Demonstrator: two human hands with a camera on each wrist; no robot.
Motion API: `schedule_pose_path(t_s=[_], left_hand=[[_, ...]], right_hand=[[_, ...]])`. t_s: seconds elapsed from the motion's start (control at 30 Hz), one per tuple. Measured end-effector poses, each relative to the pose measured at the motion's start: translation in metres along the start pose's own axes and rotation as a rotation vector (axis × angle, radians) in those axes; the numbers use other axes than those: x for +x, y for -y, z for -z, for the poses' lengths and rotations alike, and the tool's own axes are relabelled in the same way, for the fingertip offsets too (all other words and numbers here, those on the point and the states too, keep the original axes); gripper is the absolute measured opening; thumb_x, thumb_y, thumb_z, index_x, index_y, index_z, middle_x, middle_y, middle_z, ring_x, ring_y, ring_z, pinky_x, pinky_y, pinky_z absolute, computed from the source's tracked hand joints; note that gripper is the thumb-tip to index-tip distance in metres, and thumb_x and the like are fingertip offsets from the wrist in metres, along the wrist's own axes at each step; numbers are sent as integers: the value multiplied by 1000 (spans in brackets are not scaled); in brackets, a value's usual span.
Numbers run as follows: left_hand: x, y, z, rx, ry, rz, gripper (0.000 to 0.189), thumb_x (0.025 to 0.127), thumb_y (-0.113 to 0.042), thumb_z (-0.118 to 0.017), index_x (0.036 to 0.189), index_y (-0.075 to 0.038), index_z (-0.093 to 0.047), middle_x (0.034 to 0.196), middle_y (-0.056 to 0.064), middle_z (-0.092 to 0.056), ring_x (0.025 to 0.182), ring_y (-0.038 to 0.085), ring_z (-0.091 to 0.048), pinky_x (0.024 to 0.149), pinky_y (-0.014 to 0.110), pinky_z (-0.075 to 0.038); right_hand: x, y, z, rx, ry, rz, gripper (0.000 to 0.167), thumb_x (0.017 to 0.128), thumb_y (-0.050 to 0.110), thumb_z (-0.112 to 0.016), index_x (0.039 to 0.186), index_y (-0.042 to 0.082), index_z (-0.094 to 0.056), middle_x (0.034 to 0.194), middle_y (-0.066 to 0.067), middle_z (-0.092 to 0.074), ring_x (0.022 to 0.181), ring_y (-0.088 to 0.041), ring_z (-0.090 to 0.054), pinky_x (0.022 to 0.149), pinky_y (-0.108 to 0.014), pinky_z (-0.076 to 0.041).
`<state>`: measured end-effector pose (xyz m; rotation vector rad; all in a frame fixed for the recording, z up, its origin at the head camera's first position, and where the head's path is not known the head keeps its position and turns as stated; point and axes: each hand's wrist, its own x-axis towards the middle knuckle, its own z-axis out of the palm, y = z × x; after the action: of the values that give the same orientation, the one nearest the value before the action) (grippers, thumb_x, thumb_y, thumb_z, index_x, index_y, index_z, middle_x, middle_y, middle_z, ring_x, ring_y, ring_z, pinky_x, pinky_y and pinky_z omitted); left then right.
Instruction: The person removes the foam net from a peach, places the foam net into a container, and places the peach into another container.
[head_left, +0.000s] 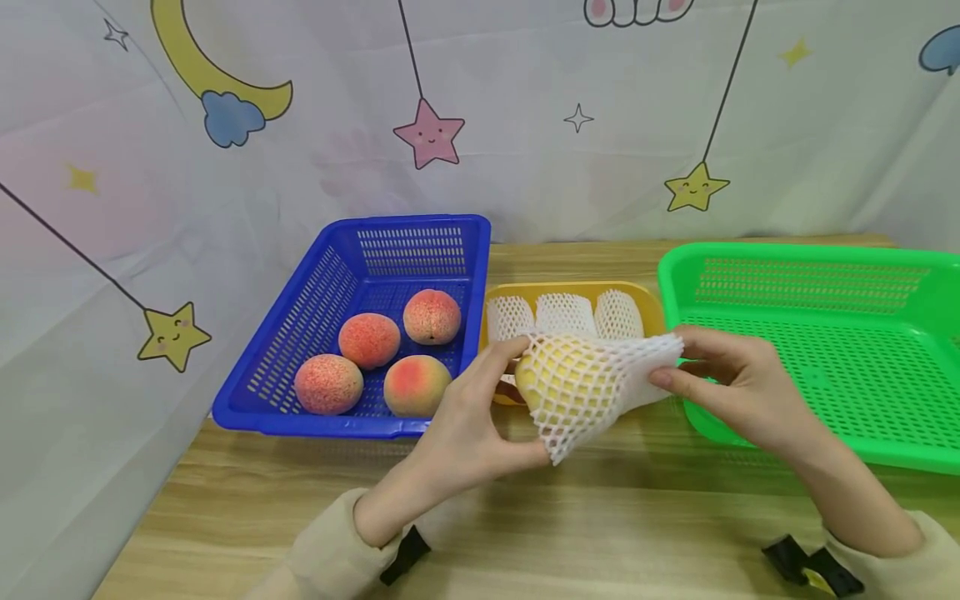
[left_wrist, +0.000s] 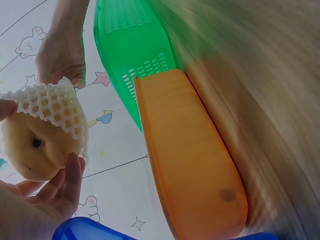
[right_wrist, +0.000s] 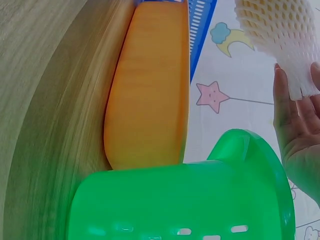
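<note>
In the head view, a yellow peach (head_left: 527,385) sits inside a white foam net sleeve (head_left: 592,379), held above the table in front of the yellow tray. My left hand (head_left: 461,433) grips the wide end, fingers over the top and thumb beneath at the sleeve's edge. Between thumb and fingers, my right hand (head_left: 738,383) pinches the sleeve's narrow tail. From the left wrist, the peach's bare end (left_wrist: 37,150) shows a dark stem hollow, with the net (left_wrist: 57,107) covering the far side. The right wrist view shows the gathered tail (right_wrist: 297,75) between the right fingers.
At left stands a blue basket (head_left: 345,425) with several reddish peaches (head_left: 328,385). The yellow tray (head_left: 651,304) behind my hands bears foam sleeves (head_left: 564,312). A green basket (head_left: 817,375) stands at right. A printed cloth (head_left: 525,183) hangs behind the wooden table (head_left: 622,542).
</note>
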<state>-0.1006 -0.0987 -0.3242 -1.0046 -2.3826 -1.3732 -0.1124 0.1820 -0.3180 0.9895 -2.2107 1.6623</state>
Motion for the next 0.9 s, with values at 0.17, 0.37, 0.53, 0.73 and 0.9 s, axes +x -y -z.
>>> schedule_pose_path(t_s=[0.17, 0.37, 0.53, 0.73, 0.9], left_hand=[[0, 0, 1, 3, 0, 17, 86, 63, -16, -85, 137, -8, -42, 120, 8, -56, 106, 16, -58, 80, 20, -55], [1, -1, 2, 22, -4, 19, 84, 64, -17, -85, 136, -9, -43, 118, 7, -56, 105, 15, -58, 78, 19, -55], [1, -1, 3, 28, -6, 12, 80, 65, -17, -82, 134, -10, -43, 117, 6, -56, 104, 14, -58, 77, 19, -55], [1, -2, 4, 18, -9, 31, 79, 64, -16, -78, 135, -12, -44, 119, 4, -56, 102, 13, -57, 76, 19, -55], [2, -2, 5, 17, -17, 30, 78, 65, -18, -78, 135, -13, -45, 119, 2, -56, 102, 12, -58, 75, 20, -55]], right_hand=[[0, -1, 0, -18, -12, 17, 27, 81, -14, -65, 104, -1, -68, 103, 8, -71, 90, -3, -65, 77, -15, -55], [-1, -1, 2, -2, -34, 10, 28, 80, -16, -64, 104, -1, -68, 102, 7, -72, 90, -3, -65, 78, -15, -54], [-1, -2, 4, 21, -43, 38, 23, 82, -13, -65, 103, -3, -68, 101, 5, -72, 88, -4, -66, 76, -14, -54], [-1, -4, 7, 76, -65, 39, 32, 78, -21, -62, 104, -4, -68, 101, 3, -73, 88, -5, -69, 75, -15, -55], [0, -2, 11, 107, -80, 45, 32, 77, -22, -62, 103, -5, -68, 99, 2, -73, 86, -6, -70, 73, -15, -55]])
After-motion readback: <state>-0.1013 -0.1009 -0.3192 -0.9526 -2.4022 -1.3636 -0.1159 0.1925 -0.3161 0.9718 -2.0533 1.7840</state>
